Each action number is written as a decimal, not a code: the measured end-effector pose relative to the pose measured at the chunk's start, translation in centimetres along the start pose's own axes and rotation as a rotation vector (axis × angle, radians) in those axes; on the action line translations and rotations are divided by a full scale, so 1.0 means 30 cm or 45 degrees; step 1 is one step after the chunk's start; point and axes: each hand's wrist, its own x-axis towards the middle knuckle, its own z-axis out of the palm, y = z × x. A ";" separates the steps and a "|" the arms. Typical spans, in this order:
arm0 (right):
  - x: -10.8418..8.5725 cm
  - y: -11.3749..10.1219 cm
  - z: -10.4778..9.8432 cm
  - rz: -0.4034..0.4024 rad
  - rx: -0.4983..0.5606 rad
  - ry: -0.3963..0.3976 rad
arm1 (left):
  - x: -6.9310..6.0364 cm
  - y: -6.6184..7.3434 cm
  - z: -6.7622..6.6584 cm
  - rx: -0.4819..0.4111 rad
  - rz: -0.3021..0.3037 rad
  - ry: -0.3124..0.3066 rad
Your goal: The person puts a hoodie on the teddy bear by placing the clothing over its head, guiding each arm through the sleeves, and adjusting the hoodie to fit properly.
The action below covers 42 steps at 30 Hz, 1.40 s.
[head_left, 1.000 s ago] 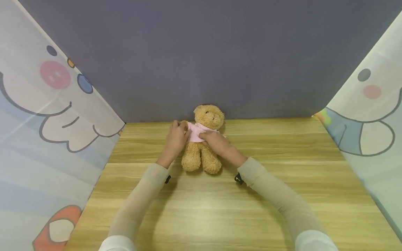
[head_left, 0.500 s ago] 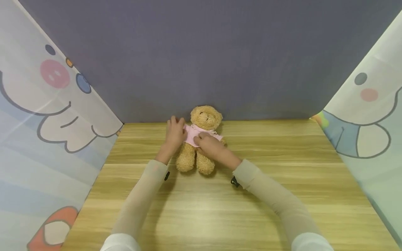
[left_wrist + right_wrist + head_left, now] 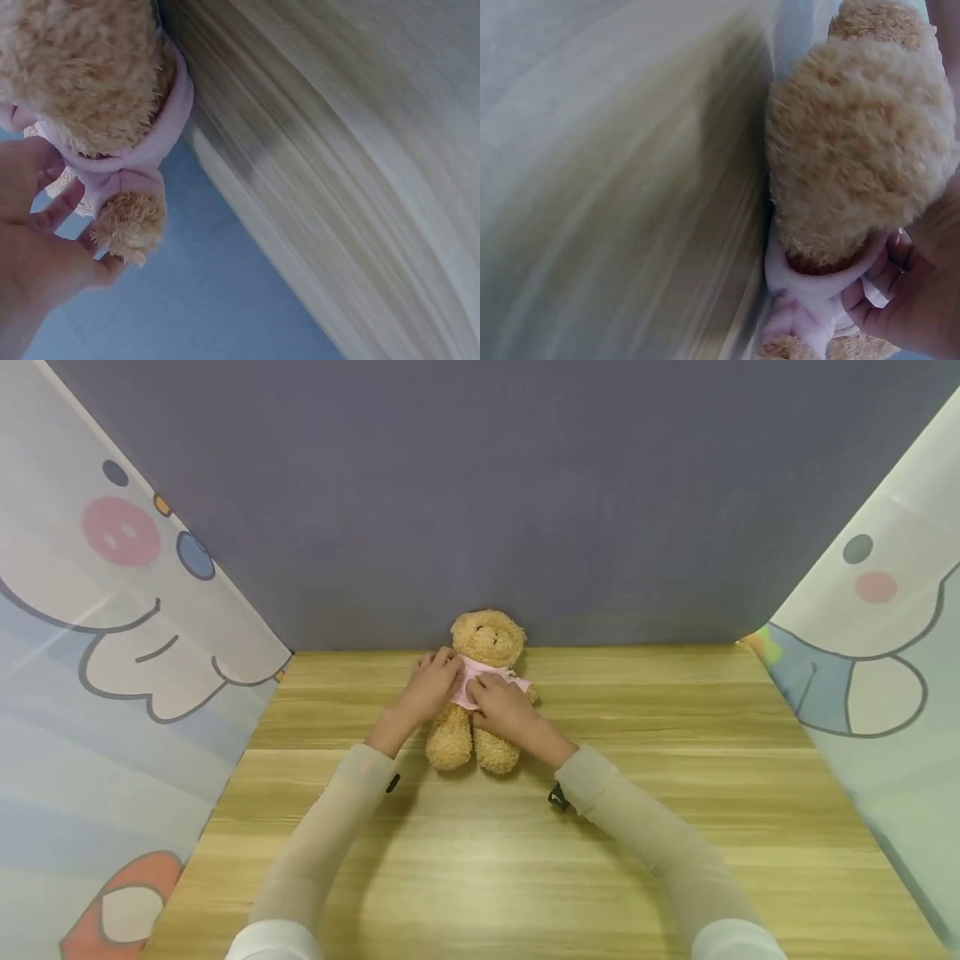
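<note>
A tan plush teddy bear in a pink shirt leans back against the dark panel, its legs toward me on the table. My left hand is at the shirt's left side, covering the bear's arm from above. In the left wrist view, the curled fingers of that hand hold the shirt beside the bear's fuzzy paw. My right hand pinches the front of the shirt near its hem; the right wrist view shows the thumb and fingers at the pink cloth. Some fingertips are hidden.
The bear is on a wood-grain table, near its far edge. Behind it rises a dark grey panel. Cartoon-printed cloths border the table on both sides.
The bear shifted left and then slightly back right, its head turning more toward me. My left hand moved from the outer arm in over the shirt. My right hand moved slightly left, staying on the shirt.
</note>
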 end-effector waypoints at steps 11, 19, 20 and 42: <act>-0.015 0.045 -0.006 0.046 0.254 0.126 | -0.009 -0.028 0.022 -0.105 0.092 0.215; -0.026 0.135 -0.046 0.539 0.423 0.220 | -0.045 -0.028 0.016 -0.424 0.059 0.007; -0.024 0.140 -0.050 0.559 0.436 0.177 | -0.051 -0.028 0.012 -0.448 0.070 -0.017; -0.097 0.189 -0.094 0.169 0.828 0.012 | -0.134 0.018 0.047 -0.437 0.058 0.052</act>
